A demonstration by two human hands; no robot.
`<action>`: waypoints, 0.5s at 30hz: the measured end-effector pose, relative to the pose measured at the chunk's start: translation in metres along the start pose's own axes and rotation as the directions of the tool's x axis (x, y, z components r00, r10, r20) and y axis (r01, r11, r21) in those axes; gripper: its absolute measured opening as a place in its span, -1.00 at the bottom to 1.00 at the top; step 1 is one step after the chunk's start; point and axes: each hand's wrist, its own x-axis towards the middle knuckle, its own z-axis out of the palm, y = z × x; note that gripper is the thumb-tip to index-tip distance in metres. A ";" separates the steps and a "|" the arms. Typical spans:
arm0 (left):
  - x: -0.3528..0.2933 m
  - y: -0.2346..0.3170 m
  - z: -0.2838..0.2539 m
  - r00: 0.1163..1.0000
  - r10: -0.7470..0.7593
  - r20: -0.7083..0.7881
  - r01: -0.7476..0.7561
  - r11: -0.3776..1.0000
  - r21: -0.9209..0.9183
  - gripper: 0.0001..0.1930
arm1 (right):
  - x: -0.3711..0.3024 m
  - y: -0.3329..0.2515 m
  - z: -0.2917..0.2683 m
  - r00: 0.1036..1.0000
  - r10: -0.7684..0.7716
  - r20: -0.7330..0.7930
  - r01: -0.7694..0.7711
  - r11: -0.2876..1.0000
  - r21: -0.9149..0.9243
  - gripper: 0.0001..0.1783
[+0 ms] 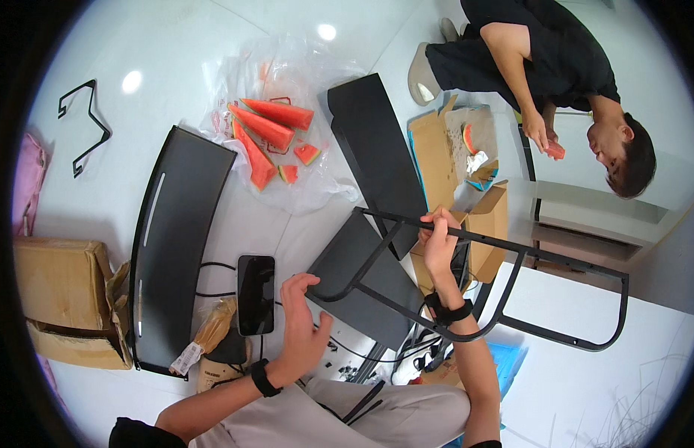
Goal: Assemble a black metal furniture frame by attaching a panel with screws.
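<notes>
My right hand (438,240) is closed around the long top bar of a black tubular metal frame (511,295), which hangs tilted in front of me. The frame has rounded corners and crossbars, and stretches to the right past my forearm. My left hand (302,328) is open, its fingers apart and holding nothing. It hovers just left of the frame's rounded near end, beside a black phone (256,295) lying on the floor. A flat dark panel (373,280) lies beneath the frame. Between my legs and that panel are small dark parts, too small to make out.
Watermelon slices (266,131) lie on a clear plastic bag (317,187). Black panels (179,239) (377,149) flank it. A bent black bracket (100,134) and a cardboard box (67,287) are at left. An opened carton (437,157) stands right, near a crouching person (541,67) holding watermelon.
</notes>
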 end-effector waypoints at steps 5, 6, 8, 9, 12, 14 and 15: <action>0.038 -0.032 -0.004 0.976 -0.185 0.116 0.208 0.951 -0.230 -0.59 | -0.002 -0.002 0.003 1.000 0.003 0.022 -0.002 1.000 -0.007 -0.69; 0.052 -0.037 -0.003 0.989 -0.112 0.100 0.118 0.992 -0.052 -0.60 | -0.003 0.000 0.007 1.000 0.017 0.012 -0.017 1.000 -0.005 -0.69; 0.070 -0.047 0.004 0.995 -0.027 0.096 0.014 0.991 0.137 -0.59 | -0.003 0.001 0.006 1.000 0.019 -0.008 -0.019 1.000 -0.001 -0.69; 0.076 -0.056 0.011 0.989 -0.042 0.144 0.017 0.985 0.172 -0.56 | -0.003 0.001 0.005 0.999 0.020 -0.031 -0.021 1.000 -0.001 -0.69; 0.086 -0.063 0.021 0.967 -0.124 0.223 0.073 0.972 0.223 -0.46 | -0.001 0.002 0.004 1.000 0.013 -0.002 -0.013 1.000 -0.005 -0.70; 0.087 -0.058 0.024 0.952 -0.123 0.282 0.037 0.956 0.291 -0.47 | 0.000 -0.001 0.006 0.999 0.023 -0.030 -0.024 0.999 -0.026 -0.70; 0.087 -0.058 0.026 0.950 -0.130 0.284 0.043 0.955 0.293 -0.47 | 0.002 0.000 0.004 1.000 0.005 -0.018 -0.005 1.000 -0.030 -0.70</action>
